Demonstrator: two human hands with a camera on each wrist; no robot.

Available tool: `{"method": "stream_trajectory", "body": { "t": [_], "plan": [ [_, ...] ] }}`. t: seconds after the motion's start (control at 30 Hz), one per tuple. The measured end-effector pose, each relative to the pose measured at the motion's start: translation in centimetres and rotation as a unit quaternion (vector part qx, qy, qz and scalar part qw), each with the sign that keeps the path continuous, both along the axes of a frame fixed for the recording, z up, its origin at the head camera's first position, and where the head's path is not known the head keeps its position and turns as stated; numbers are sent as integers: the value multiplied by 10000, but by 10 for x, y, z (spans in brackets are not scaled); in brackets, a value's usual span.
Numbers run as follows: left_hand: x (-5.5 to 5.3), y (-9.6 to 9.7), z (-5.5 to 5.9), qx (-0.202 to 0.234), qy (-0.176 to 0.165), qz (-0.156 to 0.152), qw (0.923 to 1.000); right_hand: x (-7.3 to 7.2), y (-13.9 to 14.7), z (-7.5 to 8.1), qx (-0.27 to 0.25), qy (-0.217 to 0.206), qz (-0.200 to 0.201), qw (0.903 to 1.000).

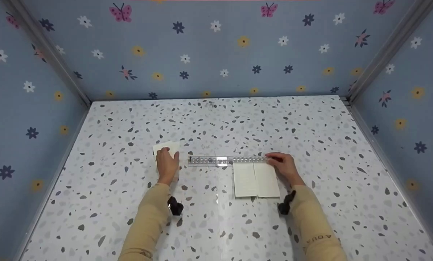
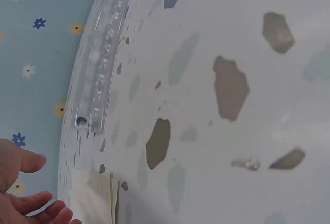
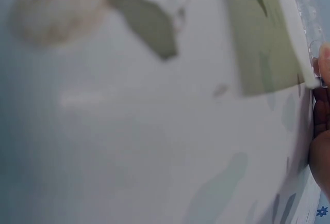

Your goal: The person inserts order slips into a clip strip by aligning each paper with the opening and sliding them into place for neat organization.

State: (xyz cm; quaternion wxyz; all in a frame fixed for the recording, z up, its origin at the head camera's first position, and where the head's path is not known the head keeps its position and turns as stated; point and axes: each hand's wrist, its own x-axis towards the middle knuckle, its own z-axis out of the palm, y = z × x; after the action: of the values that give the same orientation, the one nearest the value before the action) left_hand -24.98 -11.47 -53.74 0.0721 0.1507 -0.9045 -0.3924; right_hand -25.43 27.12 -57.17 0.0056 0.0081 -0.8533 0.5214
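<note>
Sleeves [image 1: 152,214] nearest — right hand [image 1: 286,168] pinches clear strip [image 1: 216,160] by its end; left hand [image 1: 167,165], relaxed, over paper [image 1: 172,145] left of strip; booklet [image 1: 245,181] strip's nearside.

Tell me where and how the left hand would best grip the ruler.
The ruler, long and narrow, is probably best pinched across its long edges at the free left end, coming from the left: the right hand holds the other end, and the left hand is nearer this one.
</note>
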Motion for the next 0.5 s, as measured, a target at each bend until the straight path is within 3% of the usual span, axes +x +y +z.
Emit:
{"method": "stream_trajectory", "body": {
  "t": [0.3, 0.5],
  "plan": [
    [-8, -13, -2, -413, -186, 401, 9982, 1, 2, -2, -188, 499, 273, 9982],
    [-12, -18, -7, -909, -453, 729, 9922, 2, 1, -1, -228, 345, 190, 9990]
  ]
}}
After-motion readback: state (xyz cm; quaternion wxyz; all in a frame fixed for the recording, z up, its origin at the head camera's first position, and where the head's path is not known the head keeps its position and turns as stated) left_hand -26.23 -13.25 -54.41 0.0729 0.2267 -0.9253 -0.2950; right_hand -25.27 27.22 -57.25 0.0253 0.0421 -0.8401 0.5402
